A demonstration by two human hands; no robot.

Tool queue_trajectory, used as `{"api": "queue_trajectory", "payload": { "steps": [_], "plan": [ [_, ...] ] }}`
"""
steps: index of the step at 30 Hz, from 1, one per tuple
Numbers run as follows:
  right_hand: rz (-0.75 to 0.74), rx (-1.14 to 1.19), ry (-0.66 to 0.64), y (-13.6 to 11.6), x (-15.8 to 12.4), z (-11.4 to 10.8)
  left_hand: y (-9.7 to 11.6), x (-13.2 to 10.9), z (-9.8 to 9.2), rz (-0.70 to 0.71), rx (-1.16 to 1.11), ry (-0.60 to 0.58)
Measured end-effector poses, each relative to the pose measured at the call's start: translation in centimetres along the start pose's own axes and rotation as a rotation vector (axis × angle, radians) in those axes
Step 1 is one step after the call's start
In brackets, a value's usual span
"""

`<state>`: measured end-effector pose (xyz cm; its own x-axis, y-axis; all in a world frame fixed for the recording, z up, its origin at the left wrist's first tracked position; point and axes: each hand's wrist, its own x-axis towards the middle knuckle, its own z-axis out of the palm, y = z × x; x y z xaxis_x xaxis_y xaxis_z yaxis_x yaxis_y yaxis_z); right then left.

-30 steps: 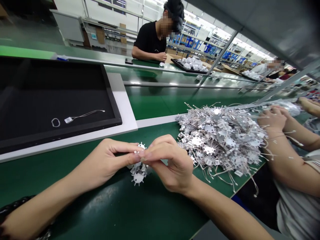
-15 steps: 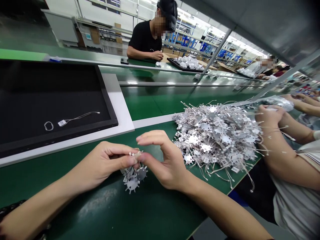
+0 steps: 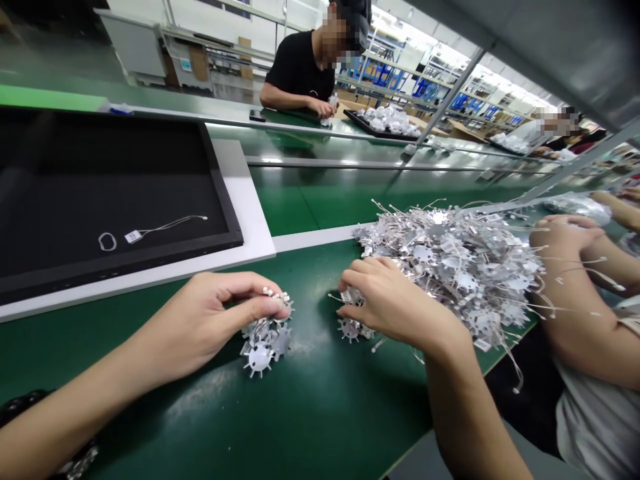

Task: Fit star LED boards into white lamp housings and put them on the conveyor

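My left hand [image 3: 210,320] pinches a bundle of toothed silver metal discs with wires [image 3: 261,359] between thumb and fingertips, held above the green bench. White connectors poke out over the thumb, and the discs hang below it. At the near left side of a large heap of the same wired discs [image 3: 450,267], my right hand [image 3: 395,300] is curled, thumb and fingers closing around a wired toothed disc [image 3: 349,328]. Its palm side is partly hidden, so how many pieces it grips cannot be made out.
A black tray [image 3: 110,180] with a pale rim lies at left, holding a small labelled part with wires [image 3: 133,237] and a pale ring [image 3: 107,241]. A co-worker's arms [image 3: 570,267] rest by the heap at right. Another person [image 3: 305,73] works across the bench.
My right hand has moved right, from beside the left hand's bundle to the edge of the heap. My left hand keeps its bundle in nearly the same place. The view has shifted slightly.
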<state>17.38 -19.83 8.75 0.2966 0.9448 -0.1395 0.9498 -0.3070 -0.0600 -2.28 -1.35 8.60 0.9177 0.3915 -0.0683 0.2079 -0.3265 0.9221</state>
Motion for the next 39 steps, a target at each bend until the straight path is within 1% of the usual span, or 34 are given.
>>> {"api": "queue_trajectory", "payload": {
  "steps": [3,5,9,11,12,17,19,21,24,27,29,31,32,34,37,39],
  "plan": [
    [-0.028,-0.123,0.019,-0.8,0.7,0.8,-0.3,-0.1,-0.1,0.01,0.036,0.044],
    [-0.06,-0.152,0.038,-0.9,1.1,1.3,-0.4,-0.1,-0.1,0.023,0.067,0.048],
    [-0.123,-0.128,0.045,-0.6,1.5,1.8,-0.3,0.0,-0.4,0.044,0.115,0.004],
    [-0.156,-0.05,0.084,-0.5,1.5,1.6,-0.1,0.1,-0.5,0.052,0.112,-0.01],
    [-0.167,0.02,0.135,-0.5,1.5,1.4,0.0,0.2,-0.5,0.05,0.102,-0.015],
    [-0.175,0.492,0.506,-1.6,1.2,0.4,0.2,0.1,-0.4,0.002,0.062,0.015],
    [-0.192,0.61,0.624,-2.5,1.1,0.3,0.2,0.0,-0.2,0.013,0.045,0.03],
    [-0.206,0.678,0.734,-3.3,1.0,0.4,0.2,-0.1,-0.2,0.038,0.031,0.059],
    [-0.214,0.765,0.852,-3.9,0.8,0.7,0.3,-0.2,-0.1,0.071,0.056,0.131],
    [-0.225,0.84,0.927,-4.0,0.7,0.9,0.5,-0.3,-0.1,0.106,0.071,0.2],
    [-0.239,0.878,0.917,-4.1,0.8,1.0,0.7,-0.4,-0.1,0.117,0.047,0.251],
    [-0.265,0.886,0.842,-4.3,0.9,1.0,0.9,-0.5,-0.1,0.111,0.029,0.29],
    [-0.282,0.881,0.799,-4.5,1.0,1.1,1.0,-0.5,0.0,0.107,0.031,0.291],
    [-0.323,0.875,0.734,-5.0,1.3,1.4,1.0,-0.6,0.0,0.115,0.041,0.274],
    [-0.392,0.888,0.688,-5.8,1.6,2.2,0.8,-0.6,0.1,0.143,0.02,0.226],
    [-0.411,0.895,0.657,-6.3,1.7,2.6,0.6,-0.7,0.3,0.167,-0.008,0.204]
  ]
}}
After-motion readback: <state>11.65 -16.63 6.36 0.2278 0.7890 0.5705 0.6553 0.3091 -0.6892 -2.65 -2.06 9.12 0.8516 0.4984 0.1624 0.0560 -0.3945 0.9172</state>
